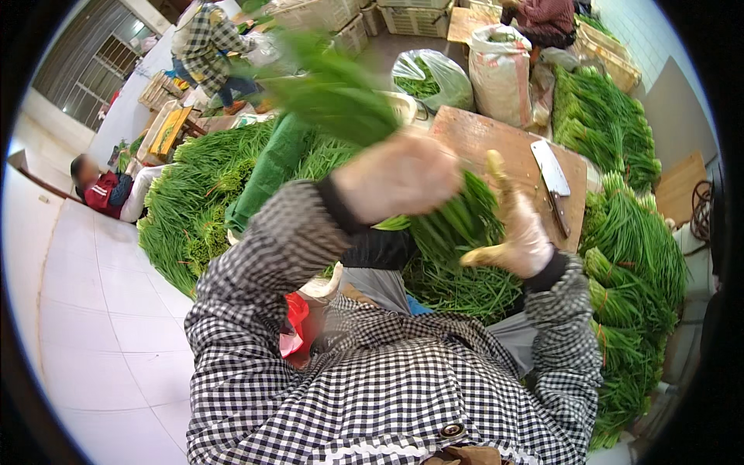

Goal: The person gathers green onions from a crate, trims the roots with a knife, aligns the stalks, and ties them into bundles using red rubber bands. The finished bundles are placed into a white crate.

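My left hand (401, 177), blurred by motion, grips a bunch of green garlic chives (337, 93) whose leaves fan out to the upper left. More long leaves (453, 226) hang below that hand on its other side; whether they belong to the same bunch I cannot tell. My right hand (520, 235) is beside these leaves, thumb and forefinger spread wide, with yellowish coverings on them. Nothing is held in it. Loose chives (465, 288) lie heaped over my lap. To the right, a cleaver (551, 168) with a wooden handle rests on a wooden board (482, 131).
Tied chive bundles are piled at right (628, 232) and left (203, 192), the latter beside a rolled green cloth (267, 171). Beyond the board stand a woven sack (500, 81) and a plastic bag of greens (433, 81). Other people are farther off, one in a checked jacket (212, 46).
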Demonstrator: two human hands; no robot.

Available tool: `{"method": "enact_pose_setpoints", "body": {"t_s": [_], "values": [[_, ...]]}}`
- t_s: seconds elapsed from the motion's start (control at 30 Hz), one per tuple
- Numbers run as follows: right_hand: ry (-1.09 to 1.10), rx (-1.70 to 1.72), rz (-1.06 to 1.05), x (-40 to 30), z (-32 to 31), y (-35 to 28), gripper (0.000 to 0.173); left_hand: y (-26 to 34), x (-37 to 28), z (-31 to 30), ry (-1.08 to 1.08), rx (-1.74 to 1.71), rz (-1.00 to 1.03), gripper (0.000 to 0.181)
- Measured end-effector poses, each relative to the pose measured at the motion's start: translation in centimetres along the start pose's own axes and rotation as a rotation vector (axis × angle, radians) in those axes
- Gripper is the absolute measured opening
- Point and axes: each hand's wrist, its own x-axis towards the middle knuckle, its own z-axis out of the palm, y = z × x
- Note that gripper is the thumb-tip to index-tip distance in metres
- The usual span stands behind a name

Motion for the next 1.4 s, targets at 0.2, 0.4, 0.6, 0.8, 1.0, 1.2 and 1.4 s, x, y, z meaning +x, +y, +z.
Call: {"method": "enact_pose_setpoints", "body": {"t_s": [0.2,0.4,0.6,0.8,1.0,1.2,1.4], "values": [[0.069,0.699,0.239,-0.9,2.6,5.1,0.085,3.6,9.9,2.8,0.326,-0.043,0.1,0.047],[0.161,1.277,0.165,-2.2,-4.2,8.3,0.05,1.9,6.2,5.4,0.19,-0.792,-0.284,0.065],[0.201,1.27,0.183,0.4,-5.5,11.4,0.072,11.5,-5.6,16.3,-0.218,-2.585,-1.27,0.078],[0.163,1.336,0.4,3.9,-3.9,15.1,0.069,19.1,-4.0,15.8,-0.228,-3.212,-1.083,0.103],[0.386,0.074,0.942,1.6,-0.1,30.3,0.082,26.9,-3.6,16.6,0.038,-3.324,-1.673,0.086],[0.837,0.015,0.732,-7.6,-2.9,24.9,0.07,28.2,-3.5,15.7,-0.083,-3.171,-1.877,0.087],[0.921,0.766,1.175,-18.9,2.0,17.9,0.056,27.7,-3.0,15.1,0.051,-3.179,-1.827,0.086]]}}
